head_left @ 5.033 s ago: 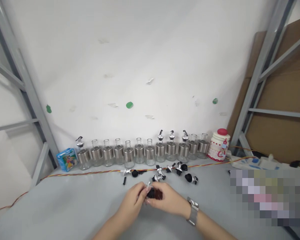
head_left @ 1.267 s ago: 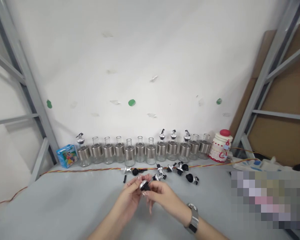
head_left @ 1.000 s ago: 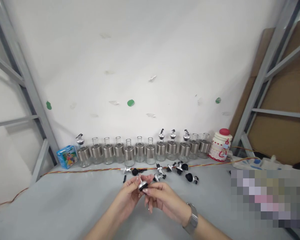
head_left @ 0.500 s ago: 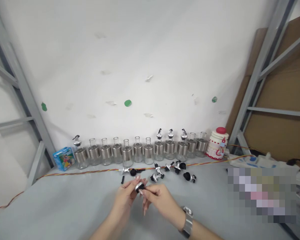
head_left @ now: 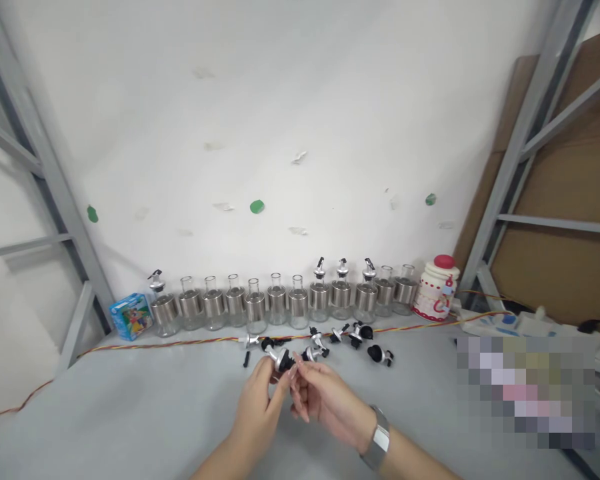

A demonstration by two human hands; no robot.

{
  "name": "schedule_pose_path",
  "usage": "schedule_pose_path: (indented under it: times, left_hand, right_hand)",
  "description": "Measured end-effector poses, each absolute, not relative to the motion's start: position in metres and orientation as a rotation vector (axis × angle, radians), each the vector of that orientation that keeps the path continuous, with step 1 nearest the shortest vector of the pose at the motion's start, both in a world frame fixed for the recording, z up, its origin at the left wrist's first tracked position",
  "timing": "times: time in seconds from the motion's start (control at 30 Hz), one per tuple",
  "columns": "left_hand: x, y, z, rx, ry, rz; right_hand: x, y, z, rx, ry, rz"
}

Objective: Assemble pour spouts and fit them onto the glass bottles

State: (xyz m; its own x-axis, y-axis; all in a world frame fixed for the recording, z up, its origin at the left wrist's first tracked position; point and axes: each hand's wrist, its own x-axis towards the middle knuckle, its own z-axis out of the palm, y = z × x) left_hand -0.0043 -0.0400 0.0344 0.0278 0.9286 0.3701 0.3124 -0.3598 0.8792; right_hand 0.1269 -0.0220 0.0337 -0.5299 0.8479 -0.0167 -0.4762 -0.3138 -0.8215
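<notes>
My left hand (head_left: 258, 403) is closed around a silver and black bottle pourer (head_left: 281, 360), low over the front of the table. My right hand (head_left: 327, 399) pinches at the pourer's black stopper end with thumb and forefinger, its other fingers curled below. The pourer lies tilted, its silver spout toward the upper left; fingers hide part of the stopper. Just beyond my hands are several loose pourers, among them one with a black round cap (head_left: 379, 354) and one by the wire (head_left: 355, 335). A small black piece (head_left: 247, 359) lies to their left.
A row of glass bottles with steel sleeves (head_left: 255, 305) stands along the wall; several carry pourers, others have bare necks. A blue box (head_left: 131, 316) and a red-lidded white jar (head_left: 436, 290) flank them. A twisted wire (head_left: 180, 344) crosses the grey table (head_left: 130, 400). A power strip (head_left: 510, 325) sits right.
The pourer has turned in my hands, so its silver spout now shows at upper left and its stopper points right. My right fingers have shifted slightly right, onto the stopper end.
</notes>
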Motion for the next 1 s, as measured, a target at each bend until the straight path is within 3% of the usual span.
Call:
schedule_pose_path:
  times: [0.13, 0.33, 0.83, 1.0]
  left_hand:
    - [-0.009, -0.035, 0.035, 1.754, 1.275, 1.349]
    - [-0.004, -0.032, 0.032, 1.542, 1.241, 1.204]
    - [0.004, -0.040, 0.029, 1.563, 1.182, 1.197]
    - [0.003, -0.035, 0.026, 1.478, 1.114, 1.109]
  right_hand:
    - [0.130, -0.017, 0.034, -0.720, -1.294, 1.772]
    - [0.142, -0.015, 0.036, -0.976, -1.604, 1.105]
    - [0.120, -0.022, 0.011, -0.923, -1.560, 1.434]
    - [0.119, -0.027, 0.016, -0.950, -1.556, 1.294]
